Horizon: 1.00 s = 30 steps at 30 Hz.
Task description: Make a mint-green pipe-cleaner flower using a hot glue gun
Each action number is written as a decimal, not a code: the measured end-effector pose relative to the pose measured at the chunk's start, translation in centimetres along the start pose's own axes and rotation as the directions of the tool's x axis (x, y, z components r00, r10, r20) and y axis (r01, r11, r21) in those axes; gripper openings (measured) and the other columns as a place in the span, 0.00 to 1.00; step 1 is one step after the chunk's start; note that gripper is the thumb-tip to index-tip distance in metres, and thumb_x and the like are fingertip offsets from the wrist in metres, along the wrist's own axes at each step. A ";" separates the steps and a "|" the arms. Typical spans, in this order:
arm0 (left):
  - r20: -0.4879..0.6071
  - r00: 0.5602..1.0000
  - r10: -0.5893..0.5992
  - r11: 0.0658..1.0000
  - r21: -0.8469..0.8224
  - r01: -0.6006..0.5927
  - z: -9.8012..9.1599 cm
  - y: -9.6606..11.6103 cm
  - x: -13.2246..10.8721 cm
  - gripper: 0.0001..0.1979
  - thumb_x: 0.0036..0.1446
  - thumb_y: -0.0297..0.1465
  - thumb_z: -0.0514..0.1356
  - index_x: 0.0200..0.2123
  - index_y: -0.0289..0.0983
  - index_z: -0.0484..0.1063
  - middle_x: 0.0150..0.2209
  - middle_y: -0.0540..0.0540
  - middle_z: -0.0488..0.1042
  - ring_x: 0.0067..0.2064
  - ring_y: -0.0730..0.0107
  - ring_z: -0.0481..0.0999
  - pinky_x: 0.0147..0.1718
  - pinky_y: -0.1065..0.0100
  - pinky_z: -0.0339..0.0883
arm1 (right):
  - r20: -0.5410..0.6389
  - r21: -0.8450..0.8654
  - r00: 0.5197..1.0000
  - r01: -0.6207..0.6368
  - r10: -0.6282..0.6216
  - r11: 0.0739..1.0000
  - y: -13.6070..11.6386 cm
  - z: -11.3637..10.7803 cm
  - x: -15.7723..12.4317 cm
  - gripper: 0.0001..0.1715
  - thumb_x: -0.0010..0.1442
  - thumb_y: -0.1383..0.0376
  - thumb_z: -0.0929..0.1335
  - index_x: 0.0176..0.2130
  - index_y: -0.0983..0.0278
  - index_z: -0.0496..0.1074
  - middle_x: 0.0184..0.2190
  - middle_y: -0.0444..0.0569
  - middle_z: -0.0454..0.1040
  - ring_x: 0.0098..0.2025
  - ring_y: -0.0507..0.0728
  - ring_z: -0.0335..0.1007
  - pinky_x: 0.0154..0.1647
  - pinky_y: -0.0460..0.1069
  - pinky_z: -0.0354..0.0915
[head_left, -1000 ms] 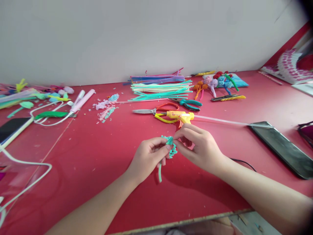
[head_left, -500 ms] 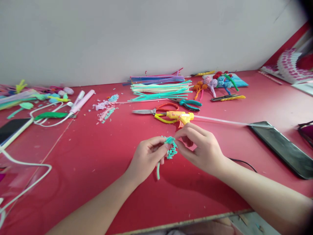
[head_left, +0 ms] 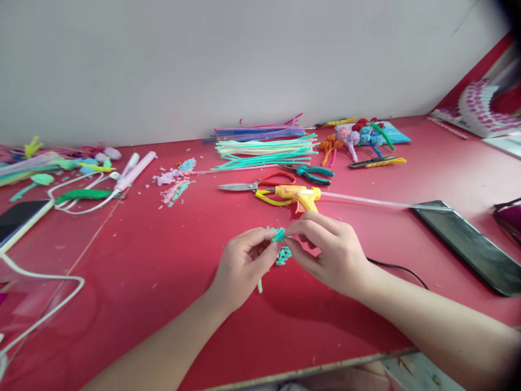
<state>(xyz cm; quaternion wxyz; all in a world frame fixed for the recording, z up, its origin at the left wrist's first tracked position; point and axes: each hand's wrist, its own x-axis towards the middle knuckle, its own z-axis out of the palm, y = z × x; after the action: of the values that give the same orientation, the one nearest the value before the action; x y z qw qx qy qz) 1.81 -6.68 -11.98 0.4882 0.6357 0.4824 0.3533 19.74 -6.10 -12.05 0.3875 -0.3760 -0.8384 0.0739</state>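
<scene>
My left hand (head_left: 247, 260) is closed around a small teal pipe-cleaner flower (head_left: 284, 255), its thumb and index finger pinching the upper part. A pale green stem (head_left: 260, 285) pokes out below that hand. My right hand (head_left: 325, 247) pinches at the flower's upper right edge with thumb and index finger; the fingertips of both hands almost meet there. Just beyond them lie a yellow glue gun (head_left: 299, 193) with a clear glue stick (head_left: 366, 200) in its back, and scissors (head_left: 248, 186) with one red and one yellow handle.
Behind the scissors are teal-handled pliers (head_left: 313, 172) and bundled pipe cleaners (head_left: 264, 146). Finished pipe-cleaner flowers (head_left: 358, 138) lie at the back right, a phone (head_left: 468, 247) at the right. Fluff scraps (head_left: 175, 182), a pink hair-straightener-like tool (head_left: 136, 171) and a white cable (head_left: 44, 277) occupy the left.
My right hand has shifted slightly left, its fingertips now closer to my left hand's and covering more of the flower. Less of the stem shows below my left hand.
</scene>
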 end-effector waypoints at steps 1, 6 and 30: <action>-0.006 1.000 0.008 1.000 0.010 -0.008 0.0 0.0 0.0 0.08 0.58 0.33 0.57 0.30 0.36 0.72 0.21 0.53 0.63 0.24 0.75 0.64 0.25 0.73 0.60 | 0.000 -0.001 1.000 -0.004 0.004 1.000 0.0 0.0 0.1 0.05 0.61 0.70 0.63 0.38 0.62 0.67 0.27 0.45 0.68 0.25 0.49 0.63 0.26 0.45 0.60; -0.019 0.999 0.043 0.998 0.046 -0.042 0.0 0.1 0.0 0.07 0.57 0.32 0.57 0.30 0.36 0.72 0.22 0.52 0.64 0.25 0.74 0.64 0.25 0.73 0.60 | 0.005 0.018 1.000 -0.015 0.015 1.000 -0.1 0.0 0.1 0.05 0.61 0.71 0.63 0.37 0.62 0.67 0.27 0.45 0.68 0.25 0.49 0.63 0.25 0.45 0.61; 0.001 0.996 0.093 0.994 0.051 -0.093 -0.1 -0.3 0.0 0.07 0.59 0.31 0.56 0.30 0.36 0.70 0.24 0.53 0.62 0.26 0.77 0.63 0.25 0.75 0.61 | 0.020 0.062 0.998 -0.066 0.065 0.996 -0.2 0.3 -0.1 0.03 0.61 0.70 0.63 0.36 0.63 0.66 0.27 0.45 0.68 0.26 0.49 0.62 0.26 0.45 0.60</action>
<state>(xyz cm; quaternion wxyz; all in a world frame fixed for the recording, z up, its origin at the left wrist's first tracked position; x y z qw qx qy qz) 1.60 -6.60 -12.24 0.4544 0.6694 0.4616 0.3638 19.46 -6.23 -12.23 0.3892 -0.3903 -0.8263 0.1163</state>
